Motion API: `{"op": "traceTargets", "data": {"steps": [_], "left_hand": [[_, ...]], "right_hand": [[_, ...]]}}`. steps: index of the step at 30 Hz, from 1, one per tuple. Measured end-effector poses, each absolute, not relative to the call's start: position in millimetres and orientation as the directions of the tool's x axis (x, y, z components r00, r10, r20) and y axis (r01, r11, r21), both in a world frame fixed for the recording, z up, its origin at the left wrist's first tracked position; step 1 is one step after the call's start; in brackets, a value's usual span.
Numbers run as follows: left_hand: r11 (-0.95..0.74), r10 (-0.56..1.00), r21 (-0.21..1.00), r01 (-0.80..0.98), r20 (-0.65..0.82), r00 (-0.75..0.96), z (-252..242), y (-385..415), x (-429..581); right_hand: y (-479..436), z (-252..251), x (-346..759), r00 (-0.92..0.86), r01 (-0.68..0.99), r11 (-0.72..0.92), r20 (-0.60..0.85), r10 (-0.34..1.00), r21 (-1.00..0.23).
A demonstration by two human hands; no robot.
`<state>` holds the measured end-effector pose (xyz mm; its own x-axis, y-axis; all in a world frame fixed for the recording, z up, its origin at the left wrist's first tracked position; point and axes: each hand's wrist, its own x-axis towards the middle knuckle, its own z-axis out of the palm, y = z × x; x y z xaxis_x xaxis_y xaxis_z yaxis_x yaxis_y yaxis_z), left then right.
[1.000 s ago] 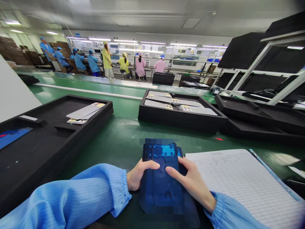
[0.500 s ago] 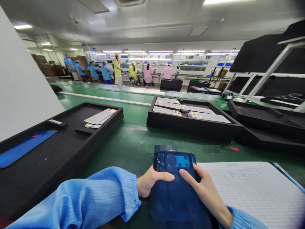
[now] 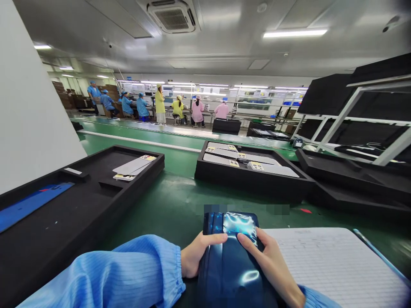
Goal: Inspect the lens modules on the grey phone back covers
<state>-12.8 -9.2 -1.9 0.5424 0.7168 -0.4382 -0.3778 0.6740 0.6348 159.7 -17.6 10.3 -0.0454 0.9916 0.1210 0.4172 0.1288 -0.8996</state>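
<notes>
At the green counter, head view, the only one to log: a stack of blue panels is held between both hands, left of a lined notebook. The left grip pinches the stack's left side, thumb laid over the front; the right grip pinches the right side, thumb also on the face, tips near but apart.

Progress, judged: handling under way. Done: panels gathered in hand. Left: the stack has yet to leave the hands. One blue piece lies in the left tray; pale panels lie in the middle tray. Total count cannot be read.

Appearance: dark blue, glossy, rounded corners; edges staggered leftward, not flush. White glare on the upper part and lower face hides detail; lower end too dark to tell.
</notes>
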Motion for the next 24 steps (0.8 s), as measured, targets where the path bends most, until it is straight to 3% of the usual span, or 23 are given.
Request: {"op": "traceTargets", "data": {"steps": [4,8,14,20,24], "left_hand": [[0.815,0.578,0.475,-0.331,-0.633,0.515,-1.2,-5.9,-14.3],[0.788,0.615,0.479,-0.386,-0.638,0.463,4.3,-6.6,-14.3],[0.767,0.639,0.475,-0.431,-0.627,0.446,14.4,-10.1,-15.0],[0.782,0.622,0.463,-0.418,-0.625,0.471,12.2,-9.8,-16.2],[0.717,0.696,0.539,-0.441,-0.582,0.420,8.9,-10.4,-15.1]], "right_hand": [[-14.2,13.9,165.5,0.002,0.309,0.075,0.079,0.997,-0.948],[-7.7,16.7,176.9,0.108,0.206,0.050,0.074,0.991,-0.977],[1.4,16.4,189.5,0.231,0.244,0.107,0.165,0.959,-0.964],[-1.3,12.0,182.8,0.148,0.405,0.242,0.325,0.934,-0.881],[-4.2,5.3,177.9,-0.028,0.390,0.210,0.216,0.976,-0.896]]}}
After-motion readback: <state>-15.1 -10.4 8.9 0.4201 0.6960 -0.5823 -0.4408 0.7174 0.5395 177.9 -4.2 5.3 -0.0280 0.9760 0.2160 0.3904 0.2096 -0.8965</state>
